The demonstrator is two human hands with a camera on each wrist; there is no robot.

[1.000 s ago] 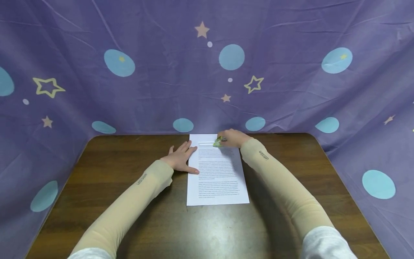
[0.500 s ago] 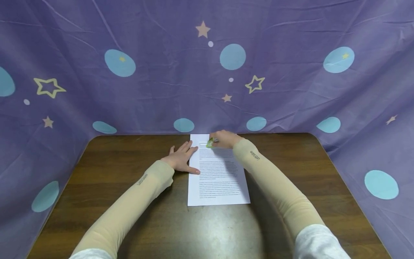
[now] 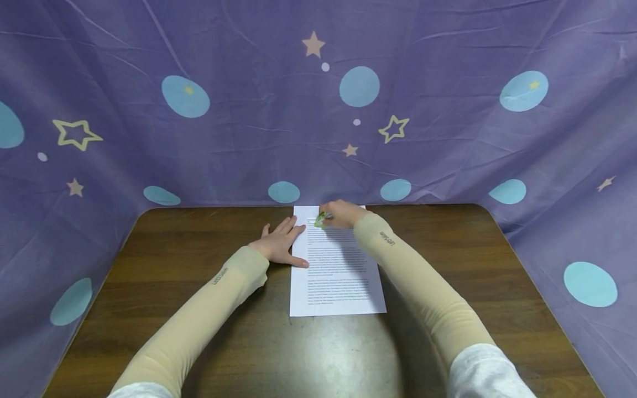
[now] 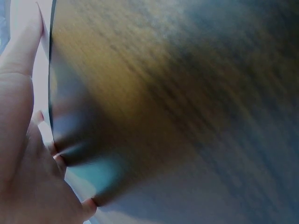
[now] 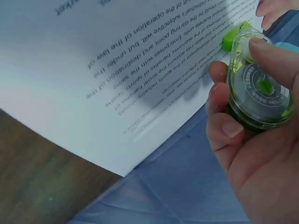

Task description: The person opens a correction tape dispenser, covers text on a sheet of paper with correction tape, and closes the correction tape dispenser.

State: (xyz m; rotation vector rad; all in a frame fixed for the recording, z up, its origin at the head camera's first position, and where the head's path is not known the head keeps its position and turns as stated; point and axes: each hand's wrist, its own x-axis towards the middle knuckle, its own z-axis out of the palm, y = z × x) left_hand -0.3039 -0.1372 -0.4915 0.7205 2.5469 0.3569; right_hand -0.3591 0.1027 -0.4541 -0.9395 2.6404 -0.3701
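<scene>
Left hand [image 3: 278,245] spread; its thumb and forefinger are laid over the left edge of a printed sheet [image 3: 334,287]. The sheet is laid flat on a wood-grain table [image 3: 199,315]. At its upper lines a clear-and-green correction tape dispenser [image 5: 259,95] is pinched by the right hand [image 3: 342,213], thumb against curled fingers.

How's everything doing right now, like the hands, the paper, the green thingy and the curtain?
Left hand: fingers spread, resting over the paper's left edge.
Right hand: curled, gripping the green thingy.
Paper: printed, lying flat on the table.
Green thingy: held, pointed end at the paper's text.
Curtain: hanging, creased.
</scene>
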